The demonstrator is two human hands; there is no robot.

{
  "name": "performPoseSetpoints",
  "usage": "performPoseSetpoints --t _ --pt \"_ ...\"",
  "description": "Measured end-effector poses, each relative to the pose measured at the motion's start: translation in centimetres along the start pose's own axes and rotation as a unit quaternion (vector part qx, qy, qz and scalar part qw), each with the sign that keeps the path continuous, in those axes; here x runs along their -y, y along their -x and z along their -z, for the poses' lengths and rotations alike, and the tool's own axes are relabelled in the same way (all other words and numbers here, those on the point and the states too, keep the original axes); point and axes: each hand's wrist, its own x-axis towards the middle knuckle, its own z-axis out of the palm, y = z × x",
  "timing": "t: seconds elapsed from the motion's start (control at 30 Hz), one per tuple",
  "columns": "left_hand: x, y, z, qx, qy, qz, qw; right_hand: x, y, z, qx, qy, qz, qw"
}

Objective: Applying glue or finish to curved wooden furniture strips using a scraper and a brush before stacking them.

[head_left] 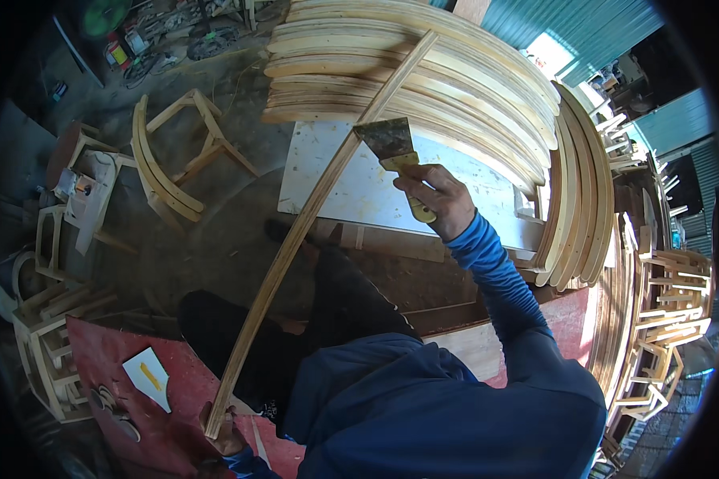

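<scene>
My right hand (449, 206) is wrapped round the yellow handle of a putty knife (387, 137). A corner of its wide, stained blade meets the edge of a long, slightly curved wooden strip (291, 239); I cannot tell whether they touch. My left hand (230, 441), partly hidden at the lower edge, grips the strip's near end. From there the strip slants up across my legs and over a white tabletop (315, 168). Its far end lies over a stack of curved wooden pieces (455, 88).
More curved pieces (577, 199) stand at the tabletop's right end. A red board (104, 343) at lower left carries a white plate (146, 382) with a yellow smear. Wooden frames (663, 335) pile up at right. A curved wooden frame (158, 172) stands on the floor to the left.
</scene>
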Motion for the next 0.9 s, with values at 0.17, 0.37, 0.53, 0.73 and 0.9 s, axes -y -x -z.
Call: performPoseSetpoints --t 0.17,0.37,0.53,0.73,0.9 --pt "1.0 -1.1 0.6 0.009 -0.027 0.006 1.000 1.7 0.1 2.1 -0.003 -0.054 -0.065 0.996" --pt "2.2 -1.3 1.9 0.022 -0.016 -0.006 1.000 1.2 -0.8 0.9 -0.007 0.033 -0.027 0.999" --pt "0.9 -0.4 0.7 0.001 -0.033 -0.028 0.999 3.4 -0.8 2.0 0.028 -0.048 -0.004 0.998" --pt "1.6 -0.5 1.0 0.019 -0.052 -0.040 0.998 0.5 -2.0 1.7 -0.089 -0.009 -0.065 0.994" --pt "1.9 -0.2 1.4 0.009 -0.076 -0.042 0.996 2.6 -1.9 2.5 -0.023 -0.028 -0.055 0.998"
